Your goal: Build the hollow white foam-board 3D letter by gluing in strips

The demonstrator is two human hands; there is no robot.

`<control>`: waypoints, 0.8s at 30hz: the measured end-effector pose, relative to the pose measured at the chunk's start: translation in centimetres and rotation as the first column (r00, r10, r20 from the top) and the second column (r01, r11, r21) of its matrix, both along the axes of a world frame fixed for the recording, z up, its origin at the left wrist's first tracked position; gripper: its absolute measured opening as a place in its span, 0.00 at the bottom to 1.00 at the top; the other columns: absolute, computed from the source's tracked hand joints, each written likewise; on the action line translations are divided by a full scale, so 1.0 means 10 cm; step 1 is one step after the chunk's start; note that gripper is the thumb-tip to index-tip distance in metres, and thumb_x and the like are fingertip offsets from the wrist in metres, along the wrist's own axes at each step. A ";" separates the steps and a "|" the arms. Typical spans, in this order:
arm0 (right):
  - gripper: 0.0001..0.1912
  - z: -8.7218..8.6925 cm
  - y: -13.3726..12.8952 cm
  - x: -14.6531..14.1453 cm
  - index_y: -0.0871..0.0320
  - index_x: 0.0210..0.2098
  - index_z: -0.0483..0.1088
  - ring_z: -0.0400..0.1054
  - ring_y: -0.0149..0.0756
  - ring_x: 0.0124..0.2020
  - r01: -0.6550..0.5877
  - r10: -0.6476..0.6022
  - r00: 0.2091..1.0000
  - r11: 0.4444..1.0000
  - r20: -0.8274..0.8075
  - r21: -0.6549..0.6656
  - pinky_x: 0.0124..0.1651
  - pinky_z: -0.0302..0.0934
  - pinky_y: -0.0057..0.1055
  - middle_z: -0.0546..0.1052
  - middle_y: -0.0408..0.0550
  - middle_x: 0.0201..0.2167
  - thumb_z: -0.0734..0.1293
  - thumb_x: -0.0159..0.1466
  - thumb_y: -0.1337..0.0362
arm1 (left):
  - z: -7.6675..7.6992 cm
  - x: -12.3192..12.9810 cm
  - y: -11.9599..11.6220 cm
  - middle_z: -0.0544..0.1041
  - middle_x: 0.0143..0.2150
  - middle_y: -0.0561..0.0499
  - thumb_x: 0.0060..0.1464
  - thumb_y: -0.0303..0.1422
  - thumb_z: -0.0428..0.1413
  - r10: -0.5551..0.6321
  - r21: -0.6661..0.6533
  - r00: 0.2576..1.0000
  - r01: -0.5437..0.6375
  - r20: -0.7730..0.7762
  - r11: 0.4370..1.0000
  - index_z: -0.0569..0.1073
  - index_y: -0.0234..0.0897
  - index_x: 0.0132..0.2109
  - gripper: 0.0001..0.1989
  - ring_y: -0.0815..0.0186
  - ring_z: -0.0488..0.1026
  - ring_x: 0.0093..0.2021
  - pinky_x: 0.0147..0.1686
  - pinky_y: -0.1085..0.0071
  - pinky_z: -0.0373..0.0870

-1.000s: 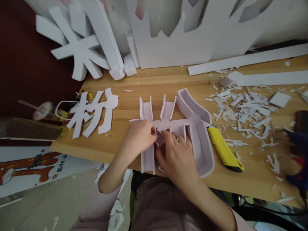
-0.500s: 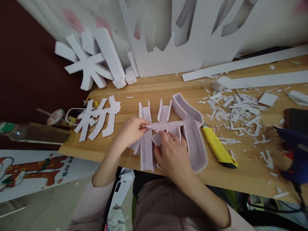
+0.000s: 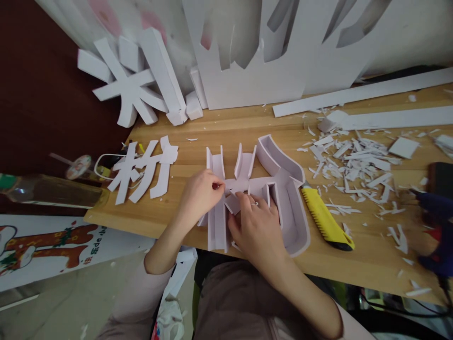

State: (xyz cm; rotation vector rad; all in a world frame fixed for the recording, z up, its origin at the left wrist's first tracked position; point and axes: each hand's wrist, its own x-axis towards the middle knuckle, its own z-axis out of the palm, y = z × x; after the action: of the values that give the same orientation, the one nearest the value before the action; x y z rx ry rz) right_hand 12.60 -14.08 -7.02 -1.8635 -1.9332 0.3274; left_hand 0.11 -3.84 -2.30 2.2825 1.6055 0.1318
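Note:
A hollow white foam-board letter lies on the table in front of me, its thin walls standing up from a flat base. My left hand is closed in a pinch over the left half of the letter. The small white foam strip seen in its fingertips a moment ago is mostly hidden now. Bent over the letter's middle, my right hand grips its inner walls, with index finger and thumb near a short slanted wall piece. A yellow utility knife rests just right of the letter.
White foam scraps are scattered on the wooden table at right, near a blue glue gun. Flat cut letter pieces lie at left, beside a bottle. Finished letters and a cut-out board lean behind.
My left hand has turned and moved slightly right, and its fingertips now cover the small strip. The right hand stays on the letter. The view has shifted a little.

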 end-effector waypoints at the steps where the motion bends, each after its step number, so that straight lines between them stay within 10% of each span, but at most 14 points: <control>1: 0.19 0.00 0.00 0.00 0.64 0.56 0.66 0.69 0.56 0.55 -0.001 0.001 1.000 1.000 0.001 0.003 0.53 0.58 0.51 0.79 0.56 0.49 0.63 0.66 0.66 | 0.00 0.00 0.00 0.82 0.40 0.46 0.58 0.28 0.56 -0.001 0.000 1.000 0.001 -0.008 1.000 0.83 0.37 0.35 0.10 0.61 0.78 0.36 0.41 0.65 0.71; 15: 0.16 0.01 0.00 -0.01 0.62 0.52 0.67 0.71 0.52 0.51 0.005 -0.007 0.999 0.999 0.044 0.032 0.48 0.56 0.45 0.80 0.58 0.49 0.62 0.65 0.67 | 0.10 0.11 0.05 0.74 0.20 0.51 0.49 0.24 0.52 -0.112 -0.071 0.985 0.103 -0.128 0.992 0.74 0.40 0.21 0.13 0.63 0.69 0.24 0.29 0.65 0.62; 24: 0.15 0.03 0.01 0.00 0.61 0.51 0.68 0.72 0.53 0.50 0.000 -0.001 0.999 0.999 0.043 0.037 0.48 0.57 0.46 0.80 0.53 0.46 0.64 0.65 0.66 | 0.07 0.04 0.15 0.84 0.33 0.49 0.54 0.24 0.54 -0.140 -0.175 0.989 0.129 -0.051 0.976 0.81 0.40 0.30 0.11 0.59 0.78 0.35 0.36 0.65 0.69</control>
State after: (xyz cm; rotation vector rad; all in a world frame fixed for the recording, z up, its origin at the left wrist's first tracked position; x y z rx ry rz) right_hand 12.59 -13.99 -6.74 -1.8619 -1.9534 0.2514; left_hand 0.53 -2.31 -1.56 2.2723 1.4259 -0.1095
